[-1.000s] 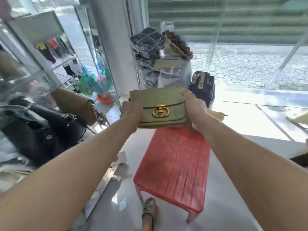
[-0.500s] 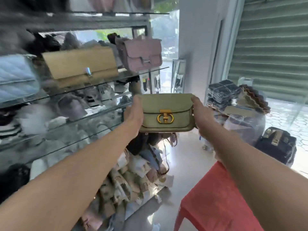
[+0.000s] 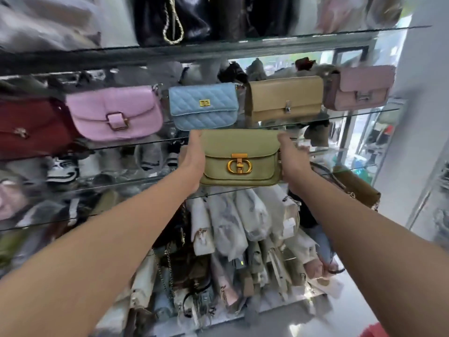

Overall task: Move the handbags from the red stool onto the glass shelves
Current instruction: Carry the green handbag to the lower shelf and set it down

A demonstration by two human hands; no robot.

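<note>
Item: green handbag [image 3: 240, 158], clasp facing near, long axis level, left to right. Left hand [image 3: 193, 159] grasps its left end, right hand [image 3: 291, 159] its right end. Location: midair, just below the blue bag [image 3: 202, 109], close before the glass shelf [image 3: 170, 139]; both hands equally near.

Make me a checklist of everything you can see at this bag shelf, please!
Surface: glass shelf, a row of bags standing on it, among them a blue quilted bag and a tan bag.
Job's things: green handbag, held up in front of the shelves, not yet set down; red stool, only a corner showing.
Clutter: wrapped bags piled below.
Grippers: left hand and right hand grip the handbag's ends.
Cables: nothing seen.
Surroundings: black bag on the top shelf; white wall.
</note>
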